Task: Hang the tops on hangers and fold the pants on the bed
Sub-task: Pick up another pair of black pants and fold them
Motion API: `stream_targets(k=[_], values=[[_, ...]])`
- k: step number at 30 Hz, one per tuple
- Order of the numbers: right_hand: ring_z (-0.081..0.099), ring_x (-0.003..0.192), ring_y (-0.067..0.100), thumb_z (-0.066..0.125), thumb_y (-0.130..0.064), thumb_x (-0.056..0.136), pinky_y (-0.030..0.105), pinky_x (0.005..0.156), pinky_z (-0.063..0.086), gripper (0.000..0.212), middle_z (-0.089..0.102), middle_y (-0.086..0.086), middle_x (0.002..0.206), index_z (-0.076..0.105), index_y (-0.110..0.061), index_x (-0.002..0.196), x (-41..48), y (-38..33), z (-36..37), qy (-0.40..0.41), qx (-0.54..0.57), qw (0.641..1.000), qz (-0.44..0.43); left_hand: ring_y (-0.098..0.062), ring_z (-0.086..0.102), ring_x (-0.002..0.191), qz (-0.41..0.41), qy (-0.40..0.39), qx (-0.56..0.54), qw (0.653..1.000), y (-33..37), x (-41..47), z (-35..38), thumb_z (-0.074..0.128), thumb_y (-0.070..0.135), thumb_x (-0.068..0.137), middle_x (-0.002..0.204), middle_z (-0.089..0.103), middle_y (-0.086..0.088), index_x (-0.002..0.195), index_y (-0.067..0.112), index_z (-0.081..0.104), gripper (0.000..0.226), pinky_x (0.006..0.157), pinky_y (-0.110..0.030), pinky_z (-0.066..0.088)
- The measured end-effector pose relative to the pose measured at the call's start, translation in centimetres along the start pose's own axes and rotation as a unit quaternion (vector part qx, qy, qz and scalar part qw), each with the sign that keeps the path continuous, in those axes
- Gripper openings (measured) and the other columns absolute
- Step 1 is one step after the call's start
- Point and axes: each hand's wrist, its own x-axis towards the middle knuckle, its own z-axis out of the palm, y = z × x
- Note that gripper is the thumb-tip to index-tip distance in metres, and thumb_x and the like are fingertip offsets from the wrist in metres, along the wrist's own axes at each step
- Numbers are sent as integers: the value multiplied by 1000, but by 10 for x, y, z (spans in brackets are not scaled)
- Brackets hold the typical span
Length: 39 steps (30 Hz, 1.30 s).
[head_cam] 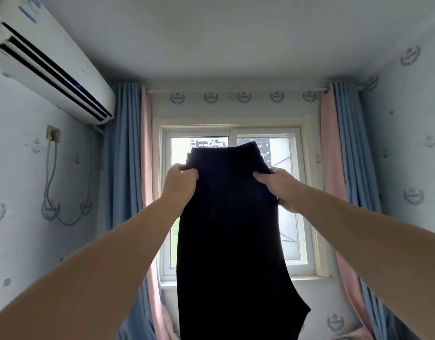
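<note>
I hold both bare forearms stretched up and forward, coming in from the lower corners and drawing closer together toward the wrists. My left hand [181, 186] is curled tight with its back toward me, and its fingers pinch one side edge of the dark, near-black cloth pants [231, 229] just under the waistband. My right hand [284, 190] is level with the left, a garment's width apart, and grips the opposite edge with its fingers [262, 179] curled over the front.
</note>
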Motion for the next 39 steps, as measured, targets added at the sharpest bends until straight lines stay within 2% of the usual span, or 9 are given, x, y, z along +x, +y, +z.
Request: stream_targets(k=[3,5,10,18,22,26,31,36,39], values=[[68,100,23,56,-32,102,36,83,55,21,70,6,115,60,-18,118,-40,-19,-5,-5,-7,1000,-13,-25,62,87,17,7,2,1000,23,-36,-15,51,10,89,98,61,-10,99,19,53,14,85,-46,55],[67,101,23,52,-35,103,40,91,54,16,71,4,114,61,-24,111,-68,-27,-10,-4,-11,1000,-18,-27,63,91,16,2,1,1000,37,-63,-24,51,11,89,101,61,-10,99,21,51,14,87,-48,55],[68,104,23,50,-39,103,44,101,51,29,72,1,112,64,-21,121,-130,-41,-17,-5,-5,1000,-10,-28,60,92,-5,9,12,1000,66,-126,-44,52,14,84,102,60,-11,102,16,52,18,88,-51,53],[72,94,24,55,-38,100,38,84,58,23,74,4,104,65,-20,111,-202,-58,-20,-14,21,1000,7,-30,61,105,-39,-2,23,999,83,-183,-71,54,12,87,111,62,-11,110,14,54,23,95,-51,53],[74,85,21,60,-35,99,34,72,60,17,76,2,97,67,-20,102,-218,-42,-3,-30,45,998,36,-24,61,100,-69,-4,33,997,62,-198,-87,55,10,88,109,63,-8,116,13,54,28,83,-39,52],[74,92,26,64,-35,96,42,87,59,17,77,5,98,69,-19,100,-221,-3,19,-39,32,997,64,-23,62,98,-112,-17,32,993,18,-204,-101,56,9,88,108,64,-8,115,13,54,28,84,-39,54],[74,91,22,65,-38,95,38,87,59,22,78,2,95,71,-18,104,-207,74,60,-58,2,992,116,-19,62,90,-160,-33,25,986,-70,-200,-108,56,5,88,103,64,-8,103,14,54,18,75,-33,52],[72,96,23,64,-38,96,39,89,57,26,77,2,101,72,-17,109,-180,193,118,-100,-47,975,194,-22,63,86,-234,-54,60,969,-209,-189,-117,55,4,88,102,65,-12,105,9,54,18,69,-33,51],[72,90,22,65,-35,95,33,78,55,23,76,6,101,72,-16,105,-160,283,162,-119,-84,958,248,-22,62,86,-295,-63,75,950,-316,-178,-119,56,-1,88,104,64,-15,108,5,53,21,71,-34,52]])
